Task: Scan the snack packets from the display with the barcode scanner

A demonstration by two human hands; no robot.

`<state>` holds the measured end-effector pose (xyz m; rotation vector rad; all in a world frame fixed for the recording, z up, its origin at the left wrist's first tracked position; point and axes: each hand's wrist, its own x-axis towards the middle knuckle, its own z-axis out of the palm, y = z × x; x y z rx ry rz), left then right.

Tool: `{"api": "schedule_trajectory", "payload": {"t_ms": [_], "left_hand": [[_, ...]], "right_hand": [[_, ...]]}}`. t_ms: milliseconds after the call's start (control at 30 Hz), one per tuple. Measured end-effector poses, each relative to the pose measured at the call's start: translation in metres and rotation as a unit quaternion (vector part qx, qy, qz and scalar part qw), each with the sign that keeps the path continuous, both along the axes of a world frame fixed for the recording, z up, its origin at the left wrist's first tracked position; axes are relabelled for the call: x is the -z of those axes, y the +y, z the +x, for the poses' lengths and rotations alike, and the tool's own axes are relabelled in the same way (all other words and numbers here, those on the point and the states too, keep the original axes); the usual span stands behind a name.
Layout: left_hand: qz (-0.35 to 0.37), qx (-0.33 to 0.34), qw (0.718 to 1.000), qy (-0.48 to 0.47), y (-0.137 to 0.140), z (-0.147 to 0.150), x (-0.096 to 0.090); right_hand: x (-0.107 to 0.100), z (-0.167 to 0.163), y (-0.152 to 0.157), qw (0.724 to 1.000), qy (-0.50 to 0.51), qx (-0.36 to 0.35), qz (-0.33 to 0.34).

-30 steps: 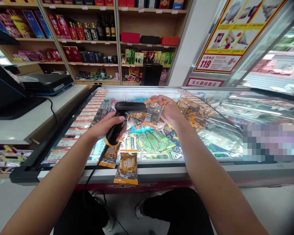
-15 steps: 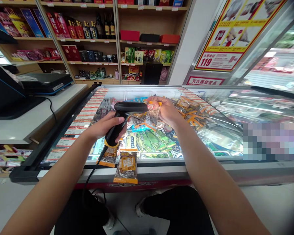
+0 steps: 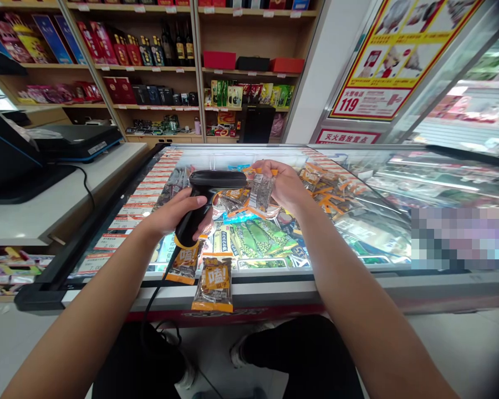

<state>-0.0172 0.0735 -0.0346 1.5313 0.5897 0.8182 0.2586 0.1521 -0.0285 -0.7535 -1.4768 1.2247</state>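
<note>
The left hand is wrapped tight round the grip of a black scanner, whose head points right toward a small clear packet — the two are just beside each other, not touching. The right hand pinches that packet by its top edge, fingers closed on it, so it hangs upright above the freezer. The scanner's cable drops from the grip past the freezer's near edge. Two orange snack bags lie on the glass lid near the front rim, just below the left hand. A till stands on the counter at the left, with shelves of boxes and bottles behind.
</note>
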Motion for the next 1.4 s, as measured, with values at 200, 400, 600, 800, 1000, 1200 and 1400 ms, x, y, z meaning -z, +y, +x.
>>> {"api": "schedule_trajectory", "payload": {"t_ms": [200,400,600,800,1000,1200,1400], "left_hand": [[0.002,-0.005,1.0,0.003,0.0,0.001,0.0],[0.007,-0.112,0.993,-0.027,0.002,0.006,-0.006],[-0.003,-0.171,0.985,-0.016,0.003,0.01,-0.013],[-0.01,-0.175,0.984,-0.015,0.003,0.011,-0.014],[-0.017,-0.189,0.981,-0.027,0.008,0.008,-0.009],[-0.009,-0.187,0.982,-0.016,0.012,0.005,-0.006],[-0.019,-0.19,0.981,-0.021,0.011,0.006,-0.008]], "right_hand": [[0.0,-0.003,-0.002,0.999,0.029,-0.025,-0.013],[0.008,0.008,0.022,0.992,0.048,0.116,0.027],[0.022,0.028,0.047,0.939,-0.081,0.329,0.067],[0.026,0.024,0.042,0.885,-0.263,0.363,0.124],[0.007,0.008,0.006,0.917,-0.303,0.185,0.181],[-0.003,-0.032,-0.053,0.809,-0.481,-0.32,0.111],[0.01,-0.048,-0.072,0.786,-0.513,-0.311,0.151]]}}
